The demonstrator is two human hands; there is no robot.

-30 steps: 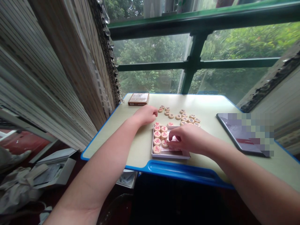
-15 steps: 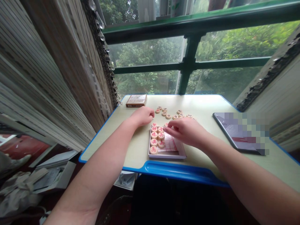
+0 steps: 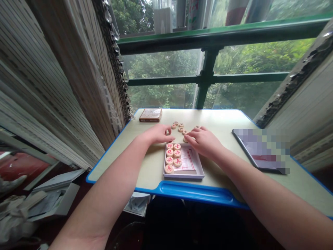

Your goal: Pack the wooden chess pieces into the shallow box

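right hand (image 3: pixel 204 140): nearer, thumb by the loose piece (image 3: pixel 185 139); cannot tell if it grips
left hand (image 3: pixel 158 134): thumb and fingers apart, left of the loose piece
loose piece: between the hands on the desk (image 3: pixel 221 118), round, no long axis
box (image 3: pixel 184 176): just bodyward of both hands, red pieces (image 3: pixel 177 153) along its left side

Left hand (image 3: pixel 159 133) loosely curled, right hand (image 3: pixel 204 140) palm-down, both forearms (image 3: pixel 118 184) bare and outstretched.
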